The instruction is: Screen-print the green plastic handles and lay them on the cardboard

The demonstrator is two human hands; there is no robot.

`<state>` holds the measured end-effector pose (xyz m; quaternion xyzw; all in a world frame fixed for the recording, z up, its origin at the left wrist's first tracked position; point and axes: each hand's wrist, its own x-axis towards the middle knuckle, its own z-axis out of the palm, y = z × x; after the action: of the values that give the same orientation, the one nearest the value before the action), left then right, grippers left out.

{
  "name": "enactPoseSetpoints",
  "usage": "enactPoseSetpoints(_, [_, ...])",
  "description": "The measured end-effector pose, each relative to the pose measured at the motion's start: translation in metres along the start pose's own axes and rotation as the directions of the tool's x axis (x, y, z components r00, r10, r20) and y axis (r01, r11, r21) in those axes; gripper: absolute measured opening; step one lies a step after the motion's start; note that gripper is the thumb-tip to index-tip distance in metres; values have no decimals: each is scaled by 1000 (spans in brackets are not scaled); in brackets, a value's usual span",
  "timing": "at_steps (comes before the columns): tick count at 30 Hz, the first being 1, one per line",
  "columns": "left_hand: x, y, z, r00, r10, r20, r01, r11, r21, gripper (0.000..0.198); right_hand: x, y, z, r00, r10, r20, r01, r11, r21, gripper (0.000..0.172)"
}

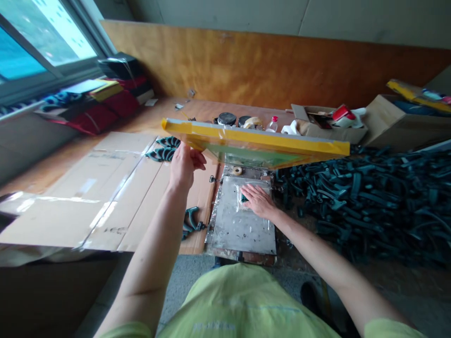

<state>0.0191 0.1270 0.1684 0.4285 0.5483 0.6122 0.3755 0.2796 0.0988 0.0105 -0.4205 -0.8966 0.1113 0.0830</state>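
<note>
My left hand point(185, 164) is closed at the left end of a screen-printing frame point(257, 136), its fingers curled by the lower edge. The frame has yellow tape along its rim and a greenish mesh, and it is tilted up above the work plate. Under it lies a grey metal plate point(243, 230) with a taped-down clear plastic patch. My right hand point(259, 201) rests on that patch, fingers reaching forward. A small dark green plastic part point(244, 197) shows between its thumb and fingers, mostly hidden by the hand.
A large heap of dark green parts point(348, 197) covers the right side. Several similar parts point(164, 154) lie in rows on flattened cardboard point(105, 188) at left. Behind the frame are jars point(226, 119), a red-capped bottle point(273, 124) and cartons point(391, 117). A tape roll point(237, 171) sits beyond the plate.
</note>
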Motion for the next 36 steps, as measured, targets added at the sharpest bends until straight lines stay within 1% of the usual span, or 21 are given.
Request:
enactPoseSetpoints(2, [-2,4,5,1000,-22,-15,22,1000,11,59,-1,-7,0,997,8,74,-18,990,139,57])
enactPoseSetpoints(3, [-8,2,3,1000,-28,-13,28,999,14,58,-4,-7,-3,992,68,109,-98,947,306,52])
enactPoseSetpoints(4, [-16,-1,-2,999,-40,4,40,999,6,57,-10,-4,-8,974,167,151,-221,833,507,42])
enactPoseSetpoints(6, [-38,-13,-17,993,-107,58,108,994,-15,57,-25,11,-24,875,397,278,-439,406,801,19])
enactPoseSetpoints(7, [-51,-21,-26,982,-166,89,167,986,-4,58,-32,21,-34,807,487,333,-480,213,851,26])
enactPoseSetpoints(8, [-65,-31,-36,963,-240,123,239,971,22,60,-37,31,-43,748,557,361,-489,96,867,35])
enactPoseSetpoints(9, [-78,-42,-44,935,-318,155,313,948,56,61,-40,41,-53,716,616,329,-478,90,874,34])
enactPoseSetpoints(10, [-91,-54,-52,904,-388,182,378,922,86,62,-39,48,-62,713,662,231,-453,184,873,29])
enactPoseSetpoints(12, [-110,-81,-62,849,-479,224,461,878,130,71,-25,56,-74,740,668,-75,-372,500,782,25])
enactPoseSetpoints(14, [-122,-107,-65,831,-510,223,483,860,164,83,2,52,-80,794,500,-346,-295,815,499,46])
enactPoseSetpoints(15, [-125,-118,-65,835,-510,208,477,858,190,86,17,47,-81,827,399,-397,-274,901,336,55])
enactPoseSetpoints(16, [-126,-128,-64,842,-505,192,466,858,215,87,33,41,-81,860,333,-387,-271,940,206,61])
enactPoseSetpoints(17, [-126,-136,-63,849,-497,180,454,860,234,86,47,34,-80,889,304,-343,-285,953,104,61])
enactPoseSetpoints(19, [-125,-147,-63,852,-490,186,444,863,241,83,67,23,-77,927,320,-199,-332,943,-32,49])
enactPoseSetpoints(22, [-124,-155,-64,838,-499,221,455,862,223,79,72,11,-68,929,370,-27,-370,920,-125,24])
enactPoseSetpoints(24, [-124,-158,-66,834,-501,233,457,862,217,77,58,6,-60,950,313,-20,-312,939,-141,15])
enactPoseSetpoints(26, [-124,-162,-67,833,-504,227,459,859,226,77,35,3,-51,984,174,-43,-178,975,-136,10])
enactPoseSetpoints(29, [-124,-164,-67,832,-513,210,465,852,239,78,3,4,-46,998,-49,-35,45,993,-106,19])
enactPoseSetpoints(31, [-124,-164,-66,835,-513,201,467,853,235,79,-6,7,-49,991,-136,-15,134,988,-77,21])
enactPoseSetpoints(33, [-123,-161,-66,838,-511,191,465,853,238,78,-3,9,-53,991,-133,-16,132,989,-61,15])
enactPoseSetpoints(36, [-123,-158,-68,839,-509,191,459,852,252,77,5,4,-50,992,-9,-124,-3,995,-99,11])
